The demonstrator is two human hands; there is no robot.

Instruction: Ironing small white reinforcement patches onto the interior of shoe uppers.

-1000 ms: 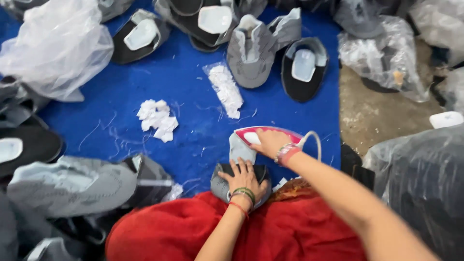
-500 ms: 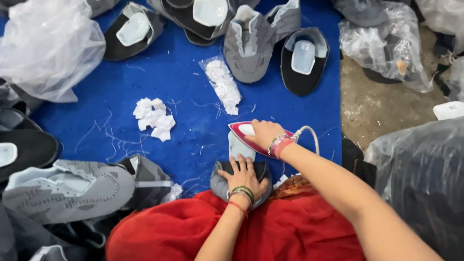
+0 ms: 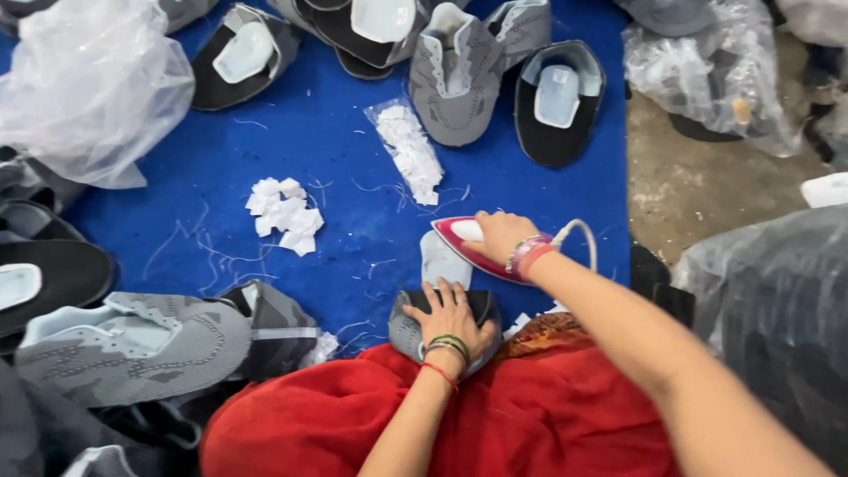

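My left hand [image 3: 452, 316] lies flat, fingers spread, on a grey and black shoe upper [image 3: 406, 329] on the blue mat [image 3: 353, 194], just in front of my red-clothed lap. A pale grey insert [image 3: 440, 261] sticks out from the upper beyond my fingers. My right hand [image 3: 502, 235] grips the handle of a red and white clothes iron [image 3: 464, 246], tip pointing left, tilted over the insert. A white cord [image 3: 579, 235] loops from the iron's back by my wrist.
A heap of small white pieces [image 3: 284, 215] and a clear bag of them [image 3: 408, 150] lie on the mat. Several grey uppers [image 3: 459, 71] and black ones [image 3: 556, 102] line the far edge. A finished grey upper [image 3: 132, 340] lies left. Plastic bags [image 3: 88, 84] surround.
The iron in my right hand has tilted and shifted slightly left over the insert. My left hand stays pressed on the upper.
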